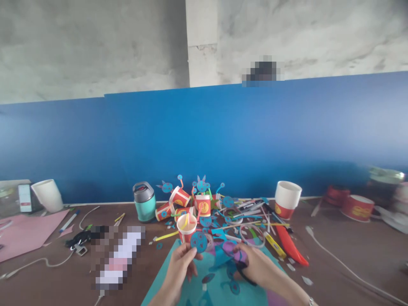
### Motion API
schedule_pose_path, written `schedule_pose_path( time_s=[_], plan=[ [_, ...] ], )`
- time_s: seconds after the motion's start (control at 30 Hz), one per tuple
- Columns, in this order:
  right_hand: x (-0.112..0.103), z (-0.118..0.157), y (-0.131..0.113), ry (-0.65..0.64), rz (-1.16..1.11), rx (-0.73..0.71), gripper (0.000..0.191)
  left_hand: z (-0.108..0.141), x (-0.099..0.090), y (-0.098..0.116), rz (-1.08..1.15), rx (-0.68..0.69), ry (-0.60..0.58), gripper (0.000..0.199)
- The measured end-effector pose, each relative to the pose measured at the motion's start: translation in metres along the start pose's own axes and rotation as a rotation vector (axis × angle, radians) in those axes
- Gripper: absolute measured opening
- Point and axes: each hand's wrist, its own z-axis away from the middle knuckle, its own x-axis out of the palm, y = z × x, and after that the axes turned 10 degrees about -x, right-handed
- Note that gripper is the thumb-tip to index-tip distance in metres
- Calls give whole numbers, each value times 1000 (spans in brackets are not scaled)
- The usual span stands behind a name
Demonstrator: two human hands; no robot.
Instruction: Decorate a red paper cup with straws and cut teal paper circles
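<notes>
My left hand pinches the edge of a round blue paper piece with dark and reddish markings, just right of a red and white paper cup. That cup stands upright with straws in it. My right hand is closed on scissors with dark handles; their blades are hard to make out. Purple paper lies by its fingertips. Below both hands is a teal sheet, bearing more blue cut pieces.
Decorated cups and a teal flask stand behind. Straws, pens and scraps spread right, beside a yellow cutter and a red curved object. Stacked white cups stand back right; pink paper lies left. A blue partition rises behind.
</notes>
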Motion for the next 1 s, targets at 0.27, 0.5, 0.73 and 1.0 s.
schedule_pose_path(
  time_s=[0.27, 0.5, 0.73, 1.0],
  plan=[
    [-13, 1, -13, -186, -69, 28, 51, -8, -3, -9, -69, 22, 8, 52],
    [-13, -2, -23, -151, 211, 145, 37, -9, -4, -11, -112, 42, 7, 42],
    [-12, -6, -19, -2, 224, 113, 29, -12, 0, -22, -366, 109, 10, 33],
    [-6, -7, 21, 126, 467, 92, 32, -15, 1, -35, -607, 292, 72, 28]
  ],
)
